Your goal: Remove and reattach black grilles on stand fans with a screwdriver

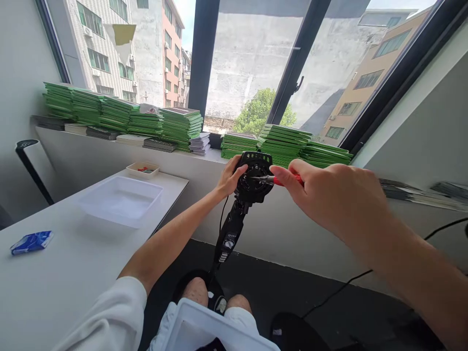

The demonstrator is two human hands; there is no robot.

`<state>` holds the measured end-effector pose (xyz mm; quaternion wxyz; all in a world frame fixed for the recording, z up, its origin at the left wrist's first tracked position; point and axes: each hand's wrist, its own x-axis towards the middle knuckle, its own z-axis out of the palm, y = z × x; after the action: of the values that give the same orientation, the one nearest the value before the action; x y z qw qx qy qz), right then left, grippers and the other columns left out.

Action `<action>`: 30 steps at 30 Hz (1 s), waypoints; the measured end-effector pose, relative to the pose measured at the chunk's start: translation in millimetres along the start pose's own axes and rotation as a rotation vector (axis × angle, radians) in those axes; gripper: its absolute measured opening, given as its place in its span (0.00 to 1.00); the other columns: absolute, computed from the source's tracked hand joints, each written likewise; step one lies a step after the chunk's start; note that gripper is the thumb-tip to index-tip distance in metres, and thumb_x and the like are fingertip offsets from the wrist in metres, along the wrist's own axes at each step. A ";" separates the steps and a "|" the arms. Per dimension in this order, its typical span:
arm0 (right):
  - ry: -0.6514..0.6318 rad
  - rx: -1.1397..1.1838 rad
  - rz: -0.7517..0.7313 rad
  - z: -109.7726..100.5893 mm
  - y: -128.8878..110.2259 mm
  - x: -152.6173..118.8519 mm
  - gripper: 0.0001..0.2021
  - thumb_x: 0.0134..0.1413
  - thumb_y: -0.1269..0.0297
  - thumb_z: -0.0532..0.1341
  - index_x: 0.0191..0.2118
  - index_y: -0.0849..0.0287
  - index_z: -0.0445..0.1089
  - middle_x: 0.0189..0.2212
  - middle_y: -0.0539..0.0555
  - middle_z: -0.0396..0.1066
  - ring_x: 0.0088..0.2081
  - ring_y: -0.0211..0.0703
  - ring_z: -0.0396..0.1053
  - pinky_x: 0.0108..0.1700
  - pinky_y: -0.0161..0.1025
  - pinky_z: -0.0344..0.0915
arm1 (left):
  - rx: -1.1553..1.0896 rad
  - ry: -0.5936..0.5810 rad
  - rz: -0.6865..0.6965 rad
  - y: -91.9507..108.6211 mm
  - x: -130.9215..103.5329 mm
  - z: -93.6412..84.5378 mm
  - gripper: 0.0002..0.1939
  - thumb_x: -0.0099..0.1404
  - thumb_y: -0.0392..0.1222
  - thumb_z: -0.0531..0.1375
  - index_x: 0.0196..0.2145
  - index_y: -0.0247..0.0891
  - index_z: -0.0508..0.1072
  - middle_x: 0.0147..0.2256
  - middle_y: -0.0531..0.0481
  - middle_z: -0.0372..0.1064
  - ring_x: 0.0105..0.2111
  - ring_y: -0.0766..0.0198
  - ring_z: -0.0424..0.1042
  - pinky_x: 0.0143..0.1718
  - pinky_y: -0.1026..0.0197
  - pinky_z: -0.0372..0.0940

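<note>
Before me stands a floor fan with its black motor head (252, 195) uncovered; no blades or grille are on it. My left hand (231, 178) grips the left side of that head, thumb laid over the front and the other fingers behind it. My right hand (321, 190) is closed around red-handled pliers (268, 180), whose metal nose points left into the middle of the motor head. The exact spot the tip touches is too small to make out. Below the head runs the black fan post (231, 231), with a knob and buttons on it.
On my lap sits a white plastic tub (219, 319) with something black inside. The white table (91, 273) at left bears a clear bin (120, 200), a small tray (143, 169) and a blue packet (32, 242). Green stacks of books (179, 126) line the windowsill. A black cable (336, 292) crosses at right.
</note>
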<state>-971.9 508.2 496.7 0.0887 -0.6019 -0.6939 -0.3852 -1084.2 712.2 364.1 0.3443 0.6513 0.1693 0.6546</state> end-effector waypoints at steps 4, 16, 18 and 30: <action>-0.048 0.121 -0.064 1.3 3.2 0.0 0.30 0.68 0.41 0.42 0.49 0.61 0.68 0.15 0.50 0.61 0.18 0.44 0.61 0.25 0.37 0.50 | 0.001 0.000 0.010 0.9 -0.4 -0.1 0.11 0.71 0.46 0.56 0.48 0.43 0.72 0.47 0.49 0.72 0.52 0.54 0.69 0.60 0.54 0.62; -0.032 -0.014 0.015 -1.2 0.0 -2.3 0.30 0.69 0.40 0.42 0.41 0.59 0.70 0.15 0.51 0.60 0.19 0.45 0.61 0.25 0.37 0.47 | 0.031 0.007 0.036 -1.6 -0.5 -0.7 0.11 0.72 0.47 0.56 0.49 0.43 0.71 0.47 0.49 0.72 0.52 0.55 0.68 0.58 0.55 0.61; -0.072 0.081 -0.035 -0.8 1.2 -2.8 0.28 0.69 0.43 0.42 0.49 0.61 0.68 0.15 0.49 0.61 0.18 0.43 0.60 0.25 0.36 0.48 | 0.021 0.003 0.038 -3.8 -0.1 -0.4 0.12 0.72 0.48 0.55 0.49 0.43 0.71 0.47 0.49 0.71 0.52 0.55 0.68 0.58 0.55 0.61; -0.155 -0.160 0.075 -12.4 -4.3 1.1 0.30 0.73 0.43 0.40 0.43 0.61 0.70 0.18 0.54 0.64 0.25 0.49 0.68 0.28 0.38 0.50 | 0.046 0.012 0.046 -5.7 0.7 2.3 0.12 0.73 0.47 0.55 0.50 0.43 0.70 0.48 0.49 0.71 0.53 0.56 0.68 0.58 0.55 0.61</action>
<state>-980.3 501.1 504.1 0.0009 -0.6606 -0.6428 -0.3878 -1080.6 716.1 361.0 0.3133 0.6586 0.1714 0.6623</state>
